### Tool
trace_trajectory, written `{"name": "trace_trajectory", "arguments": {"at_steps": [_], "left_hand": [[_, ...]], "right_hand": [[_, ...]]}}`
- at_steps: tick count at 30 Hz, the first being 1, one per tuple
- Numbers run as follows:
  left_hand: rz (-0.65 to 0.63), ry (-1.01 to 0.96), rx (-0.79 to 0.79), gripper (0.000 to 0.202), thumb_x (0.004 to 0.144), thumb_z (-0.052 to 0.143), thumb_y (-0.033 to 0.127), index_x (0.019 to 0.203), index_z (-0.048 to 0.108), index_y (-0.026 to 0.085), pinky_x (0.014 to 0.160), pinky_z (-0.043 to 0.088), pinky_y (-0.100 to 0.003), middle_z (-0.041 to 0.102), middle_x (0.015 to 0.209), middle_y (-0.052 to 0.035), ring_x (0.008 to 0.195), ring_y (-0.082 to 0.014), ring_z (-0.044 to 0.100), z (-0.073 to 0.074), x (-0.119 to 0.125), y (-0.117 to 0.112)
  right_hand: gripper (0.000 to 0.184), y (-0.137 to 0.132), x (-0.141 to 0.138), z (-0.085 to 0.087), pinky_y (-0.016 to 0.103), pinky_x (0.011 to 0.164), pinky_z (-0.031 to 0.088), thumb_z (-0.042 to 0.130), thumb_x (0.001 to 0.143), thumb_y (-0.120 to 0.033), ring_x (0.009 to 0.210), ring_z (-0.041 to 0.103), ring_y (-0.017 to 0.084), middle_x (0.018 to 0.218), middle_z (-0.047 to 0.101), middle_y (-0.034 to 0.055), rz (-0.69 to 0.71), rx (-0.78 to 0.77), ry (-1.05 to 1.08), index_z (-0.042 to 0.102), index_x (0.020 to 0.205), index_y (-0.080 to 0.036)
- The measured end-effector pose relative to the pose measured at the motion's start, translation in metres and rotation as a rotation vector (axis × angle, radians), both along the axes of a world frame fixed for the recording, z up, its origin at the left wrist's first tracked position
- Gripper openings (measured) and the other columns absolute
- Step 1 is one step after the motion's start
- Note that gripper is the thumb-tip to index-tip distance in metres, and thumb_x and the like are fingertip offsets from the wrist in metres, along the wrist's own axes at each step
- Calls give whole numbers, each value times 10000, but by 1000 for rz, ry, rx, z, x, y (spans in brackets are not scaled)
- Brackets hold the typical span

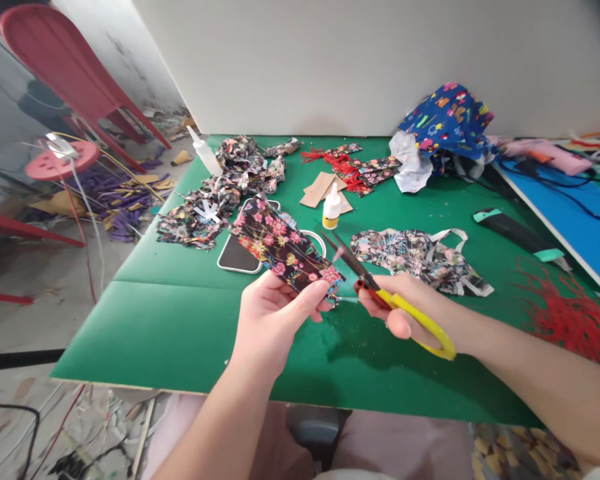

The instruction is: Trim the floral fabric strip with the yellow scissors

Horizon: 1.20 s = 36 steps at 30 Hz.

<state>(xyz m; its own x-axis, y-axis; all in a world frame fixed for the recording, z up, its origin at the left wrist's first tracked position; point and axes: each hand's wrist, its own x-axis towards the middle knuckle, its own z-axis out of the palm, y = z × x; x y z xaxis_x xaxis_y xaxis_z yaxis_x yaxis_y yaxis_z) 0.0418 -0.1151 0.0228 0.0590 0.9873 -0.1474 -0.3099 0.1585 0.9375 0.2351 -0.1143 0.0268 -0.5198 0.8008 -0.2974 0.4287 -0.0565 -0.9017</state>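
My left hand (pixel 280 313) pinches a strip of dark floral fabric (pixel 285 243) by its lower right end, above the green table. In my right hand (pixel 400 303) is a pair of scissors (pixel 363 270) with yellow handles, the blades pointing up and left, slightly parted. The blades are close to the fabric's right end; whether they touch it I cannot tell. Beneath the fabric lies a phone (pixel 240 250), partly covered. A small white glue bottle (pixel 331 208) stands just behind the scissor tips. Right of it lies a crumpled floral fabric piece (pixel 415 257).
Floral scraps (pixel 195 213) and a white nozzle bottle (pixel 205 153) sit at the back left. Brown card pieces (pixel 320 189) and red-tasselled fabric (pixel 365 172) lie behind. Blue patterned cloth (pixel 450 127), a black-and-teal cutter (pixel 517 233) and red threads (pixel 575 320) are to the right.
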Motion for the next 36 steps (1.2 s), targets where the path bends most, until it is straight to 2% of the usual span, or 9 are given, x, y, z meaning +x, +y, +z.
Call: {"name": "trace_trajectory", "arguments": {"at_steps": [4,8,11,14,18,22,28,32,36], "left_hand": [[13,71,35,107,669,757,212,703,662,174,421,483,-134,668,595,32,486,-81,611,-1,0,-2],[-115,186,21,96,676,749,200,736,683,166,458,499,-131,696,649,16,518,-78,614,-2,4,-5],[-198,223,47,92,704,727,209,786,700,178,506,511,-135,717,723,6,564,-80,620,-5,9,-8],[-246,257,90,97,723,711,223,817,705,199,549,516,-147,714,748,16,596,-85,620,-11,12,-10],[-293,360,115,87,729,704,251,804,703,206,541,500,-162,678,696,22,591,-92,592,-14,12,-10],[-325,412,99,103,738,691,280,802,703,200,518,492,-174,664,683,11,578,-100,579,-14,11,-10],[-329,363,42,117,727,703,271,819,701,197,502,497,-168,662,665,14,553,-92,577,-16,13,-10],[-305,244,-22,96,724,710,262,778,694,184,523,523,-164,684,684,17,577,-92,607,-13,15,-10],[-300,66,-87,67,744,698,252,760,699,187,521,540,-165,697,695,25,577,-84,611,-13,15,-7]], "right_hand": [[467,1,-3,-2,218,462,303,632,677,-613,515,364,84,593,419,-43,-230,94,57,439,628,-190],[166,-2,-7,1,210,484,353,658,734,-333,517,435,84,610,483,-42,-435,294,26,572,749,-191],[77,-5,-8,2,201,508,389,618,759,-229,552,489,82,665,529,-36,-431,453,57,614,833,-209],[19,-7,-8,0,209,519,409,598,765,-212,552,499,89,659,550,-26,-388,593,-3,606,780,-203],[136,-7,-9,-3,223,488,396,568,769,-231,521,487,97,623,550,-8,-398,679,-125,541,643,-186],[160,-6,-8,-6,223,487,382,548,758,-206,533,489,103,608,545,-3,-412,715,-184,514,603,-186],[115,-4,-8,-8,224,482,361,551,738,-193,521,472,98,608,544,-1,-410,648,-150,527,629,-169],[100,-4,-9,-5,227,500,364,546,729,-179,537,473,98,609,534,-4,-393,600,-151,516,634,-168],[141,-6,-11,4,205,456,334,529,734,-182,484,407,70,554,473,-34,-394,519,-91,481,602,-175]]}}
